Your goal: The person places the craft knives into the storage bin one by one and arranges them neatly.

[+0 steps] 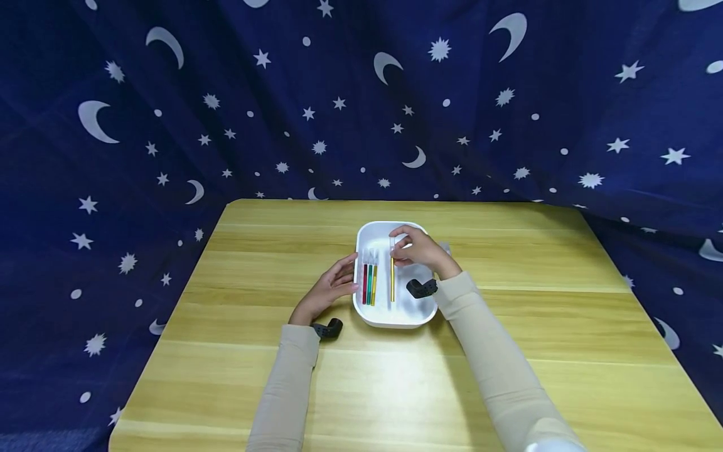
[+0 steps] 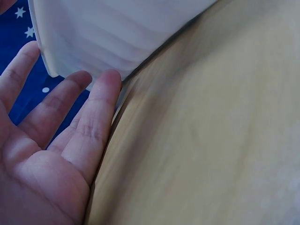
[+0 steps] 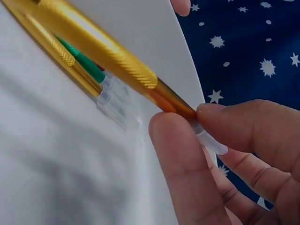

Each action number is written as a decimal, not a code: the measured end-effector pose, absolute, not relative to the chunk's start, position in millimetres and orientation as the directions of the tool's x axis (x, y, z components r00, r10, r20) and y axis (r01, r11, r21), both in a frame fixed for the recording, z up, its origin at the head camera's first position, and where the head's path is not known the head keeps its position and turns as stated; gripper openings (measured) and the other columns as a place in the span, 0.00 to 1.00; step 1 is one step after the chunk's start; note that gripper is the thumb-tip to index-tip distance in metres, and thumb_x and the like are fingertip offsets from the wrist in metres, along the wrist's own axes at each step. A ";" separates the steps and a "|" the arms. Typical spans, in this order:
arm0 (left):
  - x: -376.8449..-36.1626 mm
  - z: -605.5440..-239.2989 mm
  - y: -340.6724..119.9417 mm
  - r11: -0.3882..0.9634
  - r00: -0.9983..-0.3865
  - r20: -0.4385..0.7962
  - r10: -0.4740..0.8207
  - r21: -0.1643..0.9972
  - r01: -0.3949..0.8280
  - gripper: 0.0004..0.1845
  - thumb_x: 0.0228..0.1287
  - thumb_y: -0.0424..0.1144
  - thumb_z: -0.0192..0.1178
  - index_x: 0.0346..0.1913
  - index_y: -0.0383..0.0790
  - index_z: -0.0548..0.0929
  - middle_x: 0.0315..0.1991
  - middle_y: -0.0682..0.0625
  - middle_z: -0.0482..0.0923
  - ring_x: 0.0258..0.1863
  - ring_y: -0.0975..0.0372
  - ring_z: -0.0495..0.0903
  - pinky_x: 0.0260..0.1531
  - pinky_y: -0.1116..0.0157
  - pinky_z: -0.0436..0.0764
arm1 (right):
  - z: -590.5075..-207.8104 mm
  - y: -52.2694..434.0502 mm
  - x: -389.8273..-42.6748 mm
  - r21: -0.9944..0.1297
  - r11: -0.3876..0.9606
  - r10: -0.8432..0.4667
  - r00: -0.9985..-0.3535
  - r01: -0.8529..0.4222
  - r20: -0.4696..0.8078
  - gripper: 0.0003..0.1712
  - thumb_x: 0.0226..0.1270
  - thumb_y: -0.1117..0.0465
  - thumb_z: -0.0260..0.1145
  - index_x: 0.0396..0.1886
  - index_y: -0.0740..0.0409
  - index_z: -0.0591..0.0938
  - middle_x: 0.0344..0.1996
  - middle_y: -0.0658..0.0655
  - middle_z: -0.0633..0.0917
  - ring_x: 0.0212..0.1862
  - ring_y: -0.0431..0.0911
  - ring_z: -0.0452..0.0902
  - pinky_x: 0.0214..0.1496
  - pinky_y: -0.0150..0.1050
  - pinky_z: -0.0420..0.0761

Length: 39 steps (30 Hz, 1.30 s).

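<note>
Head view: white tray (image 1: 395, 317) sits mid-worktop (image 1: 226, 376), nearer the far edge. Right hand (image 1: 419, 250) pinches a gold pen (image 1: 392, 279) over the tray, w/ red, green & yellow pens (image 1: 369, 284) lying beside it.
Left wrist: left hand (image 2: 51, 154) relaxed, fingers straight against tray wall (image 2: 117, 33).
Right wrist: thumb & finger (image 3: 187, 168) pinch pen's clear tip (image 3: 212, 142).

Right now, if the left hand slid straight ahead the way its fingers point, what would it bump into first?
The white tray. The left hand lies open on the table, fingers aimed at the tray's side wall and seemingly already touching it, so it would push the tray almost at once.
</note>
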<state>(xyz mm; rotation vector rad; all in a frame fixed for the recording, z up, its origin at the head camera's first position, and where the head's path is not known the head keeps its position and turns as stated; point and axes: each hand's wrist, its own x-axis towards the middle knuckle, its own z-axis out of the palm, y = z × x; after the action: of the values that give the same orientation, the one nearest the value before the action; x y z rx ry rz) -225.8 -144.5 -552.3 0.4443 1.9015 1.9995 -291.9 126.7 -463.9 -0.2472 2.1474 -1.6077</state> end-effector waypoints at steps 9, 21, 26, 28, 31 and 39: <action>-226.6 -551.5 -144.1 -0.031 -0.894 -0.015 0.448 0.999 -0.032 0.41 0.77 0.27 0.62 0.87 0.40 0.57 0.83 0.33 0.60 0.79 0.40 0.65 0.79 0.49 0.68 | -469.4 115.4 -300.1 -0.934 0.315 -0.364 -0.887 0.170 -0.284 0.27 0.71 0.79 0.66 0.66 0.74 0.69 0.33 0.57 0.81 0.28 0.42 0.84 0.41 0.39 0.92; -228.0 -552.3 -144.4 -0.033 -0.888 -0.015 0.461 0.999 -0.034 0.41 0.78 0.28 0.61 0.88 0.41 0.56 0.83 0.34 0.60 0.79 0.41 0.65 0.78 0.49 0.68 | -479.8 103.0 -302.2 -0.914 0.355 -0.330 -0.888 0.199 -0.322 0.25 0.67 0.79 0.67 0.62 0.72 0.71 0.28 0.54 0.79 0.26 0.39 0.82 0.31 0.30 0.86; -228.3 -552.9 -144.8 -0.036 -0.887 -0.009 0.462 0.999 -0.029 0.41 0.78 0.27 0.61 0.88 0.41 0.56 0.83 0.34 0.60 0.79 0.41 0.65 0.78 0.50 0.69 | -482.1 100.8 -304.0 -0.912 0.358 -0.329 -0.887 0.202 -0.325 0.25 0.67 0.79 0.66 0.61 0.72 0.71 0.26 0.54 0.80 0.25 0.39 0.81 0.30 0.29 0.85; -228.2 -553.0 -144.7 -0.036 -0.887 -0.008 0.462 0.999 -0.028 0.41 0.78 0.27 0.61 0.88 0.41 0.56 0.83 0.34 0.60 0.79 0.41 0.65 0.78 0.50 0.69 | -482.5 100.0 -304.7 -0.908 0.363 -0.330 -0.882 0.211 -0.337 0.24 0.68 0.79 0.67 0.61 0.71 0.71 0.26 0.55 0.82 0.25 0.40 0.82 0.30 0.30 0.85; -227.8 -552.7 -144.7 -0.034 -0.887 -0.010 0.461 0.999 -0.029 0.41 0.78 0.27 0.61 0.88 0.41 0.56 0.83 0.34 0.60 0.79 0.41 0.65 0.78 0.50 0.69 | -483.4 99.2 -305.9 -0.900 0.373 -0.337 -0.871 0.225 -0.357 0.24 0.68 0.78 0.67 0.61 0.71 0.71 0.25 0.56 0.83 0.25 0.40 0.82 0.30 0.30 0.85; -227.0 -551.8 -145.4 -0.042 -0.888 -0.007 0.460 0.999 -0.029 0.41 0.78 0.26 0.60 0.88 0.40 0.56 0.83 0.33 0.60 0.79 0.40 0.65 0.78 0.50 0.69 | -484.0 96.6 -306.1 -0.862 0.442 -0.309 -0.861 0.247 -0.405 0.23 0.70 0.77 0.68 0.61 0.68 0.72 0.27 0.60 0.85 0.27 0.43 0.83 0.33 0.33 0.88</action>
<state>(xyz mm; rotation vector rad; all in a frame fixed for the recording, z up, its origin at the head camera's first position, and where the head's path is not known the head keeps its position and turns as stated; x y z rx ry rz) -227.0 -145.4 -551.8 0.4556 1.8991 1.9958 -306.1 96.6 -484.0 -0.0518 2.1836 -1.4270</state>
